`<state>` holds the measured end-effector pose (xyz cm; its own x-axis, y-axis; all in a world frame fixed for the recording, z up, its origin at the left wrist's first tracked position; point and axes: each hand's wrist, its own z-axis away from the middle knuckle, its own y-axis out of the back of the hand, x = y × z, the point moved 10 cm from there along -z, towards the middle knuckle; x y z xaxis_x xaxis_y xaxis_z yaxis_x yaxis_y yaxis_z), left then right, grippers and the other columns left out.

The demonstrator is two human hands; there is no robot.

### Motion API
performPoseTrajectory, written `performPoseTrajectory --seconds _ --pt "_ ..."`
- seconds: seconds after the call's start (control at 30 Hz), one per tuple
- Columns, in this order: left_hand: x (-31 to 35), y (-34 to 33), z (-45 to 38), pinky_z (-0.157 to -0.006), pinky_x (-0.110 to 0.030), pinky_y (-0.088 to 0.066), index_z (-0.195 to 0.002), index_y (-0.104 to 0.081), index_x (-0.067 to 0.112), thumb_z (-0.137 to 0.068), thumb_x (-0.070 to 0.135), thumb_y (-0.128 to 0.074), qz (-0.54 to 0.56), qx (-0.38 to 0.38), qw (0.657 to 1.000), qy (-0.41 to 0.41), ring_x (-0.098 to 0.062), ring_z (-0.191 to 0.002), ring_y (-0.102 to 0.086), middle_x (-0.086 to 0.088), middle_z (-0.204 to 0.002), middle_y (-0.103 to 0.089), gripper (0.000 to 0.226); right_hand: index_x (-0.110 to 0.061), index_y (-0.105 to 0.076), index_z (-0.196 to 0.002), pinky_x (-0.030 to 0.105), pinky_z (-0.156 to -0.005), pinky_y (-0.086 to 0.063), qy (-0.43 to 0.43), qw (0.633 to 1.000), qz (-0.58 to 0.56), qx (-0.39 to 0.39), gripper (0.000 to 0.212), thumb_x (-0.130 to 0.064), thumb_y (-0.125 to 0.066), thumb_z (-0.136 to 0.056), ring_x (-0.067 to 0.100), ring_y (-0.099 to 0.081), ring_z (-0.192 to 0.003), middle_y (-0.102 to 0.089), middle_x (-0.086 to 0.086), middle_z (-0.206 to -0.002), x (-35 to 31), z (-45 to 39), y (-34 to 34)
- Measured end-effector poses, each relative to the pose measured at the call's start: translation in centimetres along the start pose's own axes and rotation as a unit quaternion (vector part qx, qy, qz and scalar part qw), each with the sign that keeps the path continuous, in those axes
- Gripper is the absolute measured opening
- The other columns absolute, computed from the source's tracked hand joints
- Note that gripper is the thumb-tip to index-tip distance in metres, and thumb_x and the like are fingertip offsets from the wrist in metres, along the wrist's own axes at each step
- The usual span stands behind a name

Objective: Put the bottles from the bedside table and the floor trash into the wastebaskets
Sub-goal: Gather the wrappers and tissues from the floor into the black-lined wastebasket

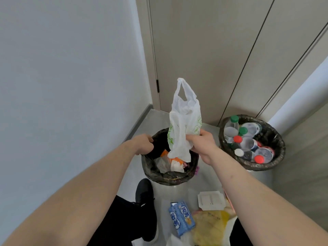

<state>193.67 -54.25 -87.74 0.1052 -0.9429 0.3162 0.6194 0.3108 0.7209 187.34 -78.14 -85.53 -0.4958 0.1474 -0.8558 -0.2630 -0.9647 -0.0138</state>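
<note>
My right hand (200, 142) grips a white plastic bag (184, 121) with green print, held up over the left wastebasket (168, 178). That basket has a black liner and holds wrappers and paper. My left hand (143, 143) grips the liner at the basket's left rim. The right wastebasket (276, 162), also lined in black, holds several plastic bottles (248, 141) with green, red and white caps.
Floor trash lies near me: a blue snack packet (182, 217), a white plastic tray (211, 200) and a yellow bag (211, 228). My black shoe (145, 192) stands beside the left basket. A white wall runs along the left, beige doors behind.
</note>
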Motion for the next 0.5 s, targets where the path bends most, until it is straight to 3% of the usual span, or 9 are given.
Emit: performPoseTrajectory --seconds 0.1,0.2,0.37,0.5 --pt "-1.1 0.2 -0.1 -0.079 -0.036 -0.061 -0.145 -0.051 0.022 -0.089 0.016 -0.049 0.01 -0.008 1.0 0.011 -0.029 -0.11 -0.063 -0.005 -0.136 -0.058 0.056 -0.014 -0.072 -0.111 0.043 -0.084 -0.064 -0.039 0.999 -0.034 -0.01 0.029 -0.001 -0.075 -0.084 0.024 -0.076 -0.094 -0.078 0.003 -0.108 1.9 -1.3 -2.1" --pt "-1.9 0.3 -0.3 -0.084 -0.04 -0.062 -0.142 -0.054 0.022 -0.09 0.02 -0.054 0.011 -0.006 1.0 0.017 -0.028 -0.109 -0.063 -0.004 -0.133 -0.059 0.051 -0.012 -0.067 -0.118 0.04 -0.082 -0.063 -0.091 0.995 -0.037 -0.018 0.03 -0.002 -0.071 -0.089 0.025 -0.073 -0.097 -0.073 0.006 -0.115 4.4 -2.3 -3.2" --pt "-2.3 0.3 -0.5 -0.088 -0.043 -0.062 -0.139 -0.055 0.02 -0.09 0.02 -0.055 0.002 -0.007 1.0 0.024 -0.028 -0.109 -0.063 -0.004 -0.13 -0.06 0.049 -0.009 -0.052 -0.138 0.047 -0.098 -0.056 -0.163 0.983 0.089 0.003 0.053 -0.014 -0.072 -0.09 0.031 -0.059 -0.119 -0.058 0.009 -0.135 6.7 -1.7 -2.5" --pt "-1.5 -0.1 -0.3 -0.087 -0.042 -0.062 -0.142 -0.053 0.018 -0.092 0.018 -0.052 -0.029 -0.006 0.999 0.02 -0.029 -0.108 -0.064 -0.007 -0.131 -0.06 0.05 -0.011 -0.046 -0.141 0.049 -0.101 -0.054 -0.149 0.981 0.125 0.008 0.052 -0.011 -0.064 -0.093 0.027 -0.056 -0.113 -0.057 0.006 -0.123 5.3 -0.8 -1.4"
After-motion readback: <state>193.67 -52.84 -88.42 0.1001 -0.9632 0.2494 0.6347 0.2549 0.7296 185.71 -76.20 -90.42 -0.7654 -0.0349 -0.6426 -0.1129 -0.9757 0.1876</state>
